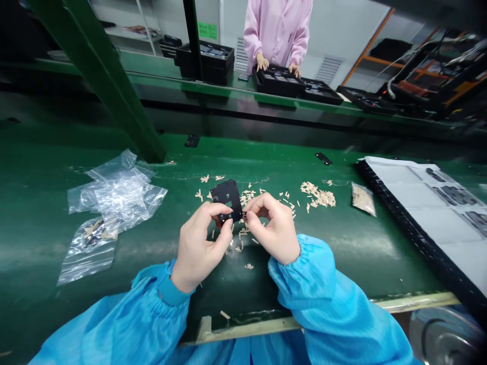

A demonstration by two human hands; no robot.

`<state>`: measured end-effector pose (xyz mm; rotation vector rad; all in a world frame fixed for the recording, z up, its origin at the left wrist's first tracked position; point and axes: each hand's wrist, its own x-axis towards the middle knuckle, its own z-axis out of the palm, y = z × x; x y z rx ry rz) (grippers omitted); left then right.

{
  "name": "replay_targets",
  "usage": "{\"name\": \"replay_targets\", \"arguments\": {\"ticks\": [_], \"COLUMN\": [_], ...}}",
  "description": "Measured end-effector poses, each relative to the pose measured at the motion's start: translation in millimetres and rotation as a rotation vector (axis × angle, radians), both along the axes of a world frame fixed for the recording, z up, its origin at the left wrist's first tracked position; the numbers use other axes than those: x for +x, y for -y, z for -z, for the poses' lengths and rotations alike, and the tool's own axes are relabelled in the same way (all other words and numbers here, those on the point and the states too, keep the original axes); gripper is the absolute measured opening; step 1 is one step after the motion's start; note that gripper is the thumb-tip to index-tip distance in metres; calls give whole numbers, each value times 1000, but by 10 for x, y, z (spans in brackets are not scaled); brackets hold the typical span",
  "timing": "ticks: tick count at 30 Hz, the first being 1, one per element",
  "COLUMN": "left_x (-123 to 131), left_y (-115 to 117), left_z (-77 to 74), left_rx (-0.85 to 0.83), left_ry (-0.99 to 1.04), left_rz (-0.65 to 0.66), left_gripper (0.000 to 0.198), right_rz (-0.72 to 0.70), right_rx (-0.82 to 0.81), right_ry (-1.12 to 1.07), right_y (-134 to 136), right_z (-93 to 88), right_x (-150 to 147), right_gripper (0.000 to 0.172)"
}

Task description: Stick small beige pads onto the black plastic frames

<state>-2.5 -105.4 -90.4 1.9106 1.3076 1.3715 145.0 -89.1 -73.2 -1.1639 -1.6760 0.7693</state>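
My left hand (203, 243) pinches a flat black plastic part (227, 196) with small cut-outs, held tilted above the green table. At the right edge of that part, the thumb and forefinger of my right hand (274, 225) are pressed together; whatever sits between them is too small to name. Small pale strips (249, 195) lie scattered under and around both hands. A denser pile of the same strips (319, 195) is to the right, beside a small clear bag (362, 198) filled with pale pieces.
Clear plastic bags (122, 190) are heaped at left, one bag (89, 248) holding small dark parts. Flat black pieces (192, 140) lie farther back. A black-edged board with printed sheets (403, 187) stands right. Across the bench, a person in pink (277, 30) touches black trays (279, 83).
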Motion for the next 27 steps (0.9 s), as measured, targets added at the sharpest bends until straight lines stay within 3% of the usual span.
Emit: {"name": "replay_targets", "arguments": {"ticks": [11,17,27], "left_x": [16,6,-12], "left_y": [32,36,38], "left_z": [-56,-98,-86], "left_rx": [198,248,206], "left_ry": [-145,-231,-179], "left_rz": [-48,-70,-41], "left_gripper": [26,25,29], "right_rz": [22,-55,-191], "right_rx": [124,164,-194], "right_ry": [96,134,-72], "right_y": [44,51,-18], "right_z": [-8,-38,-117], "right_x": [-46,-21,64], "right_gripper": [12,10,8]}}
